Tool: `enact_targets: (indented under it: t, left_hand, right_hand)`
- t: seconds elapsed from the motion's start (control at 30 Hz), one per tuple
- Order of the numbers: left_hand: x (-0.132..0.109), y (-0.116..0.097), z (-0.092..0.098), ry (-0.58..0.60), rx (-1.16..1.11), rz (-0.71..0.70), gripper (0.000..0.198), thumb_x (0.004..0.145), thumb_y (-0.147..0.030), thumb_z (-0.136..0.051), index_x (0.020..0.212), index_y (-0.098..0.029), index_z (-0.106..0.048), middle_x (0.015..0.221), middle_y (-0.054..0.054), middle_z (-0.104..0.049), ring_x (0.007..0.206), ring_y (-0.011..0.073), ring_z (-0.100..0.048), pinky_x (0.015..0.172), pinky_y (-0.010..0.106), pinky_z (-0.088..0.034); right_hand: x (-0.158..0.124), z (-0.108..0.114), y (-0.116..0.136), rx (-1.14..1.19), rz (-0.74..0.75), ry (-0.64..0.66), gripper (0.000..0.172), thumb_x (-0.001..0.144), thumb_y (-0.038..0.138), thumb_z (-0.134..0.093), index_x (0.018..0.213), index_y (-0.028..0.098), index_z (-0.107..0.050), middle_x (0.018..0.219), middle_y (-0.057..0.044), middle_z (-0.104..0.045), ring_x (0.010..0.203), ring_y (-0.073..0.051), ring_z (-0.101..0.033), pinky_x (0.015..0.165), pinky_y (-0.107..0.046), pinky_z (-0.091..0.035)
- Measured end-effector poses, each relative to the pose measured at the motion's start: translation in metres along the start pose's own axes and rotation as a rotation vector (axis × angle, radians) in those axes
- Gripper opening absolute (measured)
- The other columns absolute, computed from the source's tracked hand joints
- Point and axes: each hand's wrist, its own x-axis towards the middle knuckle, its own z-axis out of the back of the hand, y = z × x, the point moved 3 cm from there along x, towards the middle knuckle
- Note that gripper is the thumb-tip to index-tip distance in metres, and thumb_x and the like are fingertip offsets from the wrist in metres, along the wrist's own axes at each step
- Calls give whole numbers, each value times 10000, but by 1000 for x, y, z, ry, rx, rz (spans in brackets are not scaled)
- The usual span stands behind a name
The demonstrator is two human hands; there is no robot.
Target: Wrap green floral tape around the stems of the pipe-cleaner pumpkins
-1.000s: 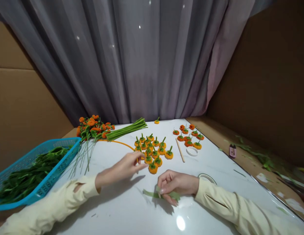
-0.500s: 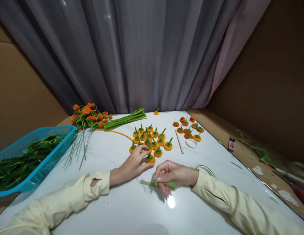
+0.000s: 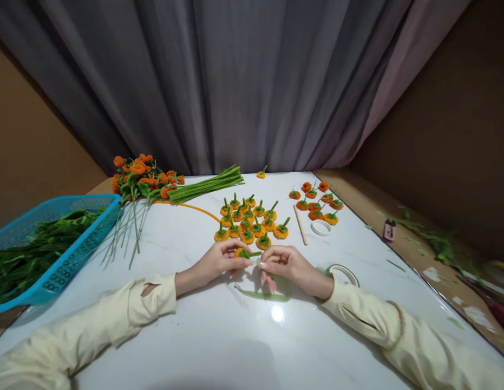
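Observation:
My left hand (image 3: 213,264) is closed on a small fuzzy orange flower head (image 3: 240,252), its short green stem lying sideways toward the right. Pinched in my right hand (image 3: 291,268) is a thin strip of pale green floral tape (image 3: 264,296), which hangs in a loop below the fingers. Both sets of fingertips almost meet at the stem's tip. Just beyond them stands a cluster of yellow-orange flower heads (image 3: 247,222) with their green stems pointing up. A roll of green tape (image 3: 353,276) lies beside my right wrist, partly covered by it.
At left stands a blue basket (image 3: 73,265) of green leaves. Behind are a bunch of orange flowers (image 3: 138,169) and green stems (image 3: 209,185). To the right lie darker orange flower heads (image 3: 315,215), a wooden stick (image 3: 300,225), a white ring (image 3: 320,227) and a pink-black tool (image 3: 390,231).
My left hand has picked up the nearest flower head from the cluster and tipped it sideways. My right hand has brought the tape up to its stem. The view has shifted slightly.

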Motion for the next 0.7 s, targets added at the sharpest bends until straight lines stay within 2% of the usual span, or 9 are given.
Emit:
enact_targets:
  t: [0.07,0.13,0.2,0.33,0.5,0.7]
  left_hand:
    - [1,3,0,51,-67,63,462,643,-451,-771,914,-121,-591,513,-65,-495,369,63,-427,370,181,-341]
    - [2,5,-1,80,-120,85,498,622,-458,-787,928,-120,-587,512,-63,-514,351,71,-454,362,187,-374]
    - [2,5,-2,101,-179,81,523,626,-486,-781,944,-117,-591,563,-43,-552,388,84,-507,399,205,-435]
    - [2,1,-4,161,-276,69,515,729,-535,-686,991,-101,-599,678,21,-618,511,118,-605,503,239,-510]
    - [1,1,-4,194,-246,60,476,761,-428,-702,1076,-102,-558,643,33,-652,528,134,-633,555,253,-516]
    - [-2,-1,-3,140,-140,-18,425,781,-398,-686,1060,-110,-546,646,15,-646,550,119,-621,574,245,-512]
  right_hand:
    - [-1,-1,-1,-47,13,-31,261,764,351,-715,746,124,-586,626,-19,-676,482,-89,-602,505,-211,-499]
    - [-1,-2,-3,-86,9,-51,263,766,363,-709,750,126,-596,629,-20,-672,484,-88,-593,509,-214,-497]
    - [-2,-3,-6,-111,8,-76,261,772,373,-699,753,135,-596,628,-18,-669,484,-89,-587,508,-217,-493]
    - [-3,-1,-8,-153,54,-137,230,794,362,-680,779,148,-598,637,-9,-663,499,-91,-589,502,-212,-483]
    - [-3,2,-7,-193,93,-167,223,814,357,-661,781,146,-596,636,-6,-650,517,-93,-598,504,-207,-476]
    - [-3,0,-4,-168,90,-183,254,801,384,-669,829,152,-570,650,-11,-655,526,-105,-602,504,-221,-469]
